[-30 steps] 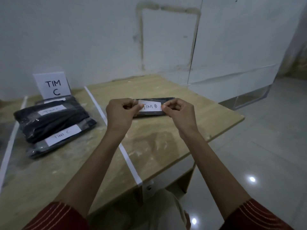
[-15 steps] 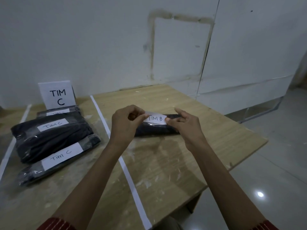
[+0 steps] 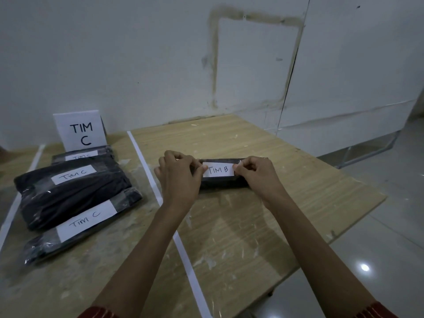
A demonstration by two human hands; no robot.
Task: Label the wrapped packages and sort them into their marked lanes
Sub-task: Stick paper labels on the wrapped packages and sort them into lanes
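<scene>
A dark wrapped package [image 3: 223,183] lies on the wooden table [image 3: 286,180], right of a white tape line [image 3: 146,166]. A white paper label [image 3: 218,171] reading "TIM B" lies on its top face. My left hand [image 3: 179,175] pinches the label's left end and my right hand [image 3: 257,174] pinches its right end, both resting against the package. Left of the tape line, three dark wrapped packages [image 3: 68,191] labelled "TIM C" lie stacked in front of a standing "TIM C" sign [image 3: 80,131].
A second white tape strip [image 3: 20,191] bounds the C lane on the left. The table's right edge [image 3: 358,216] drops to a shiny tiled floor. A white wall stands behind the table and a white cabinet [image 3: 355,76] at the right.
The "TIM B" label was held in the air above the package; both hands have lowered it onto the package's top. The view has tilted down and moved closer.
</scene>
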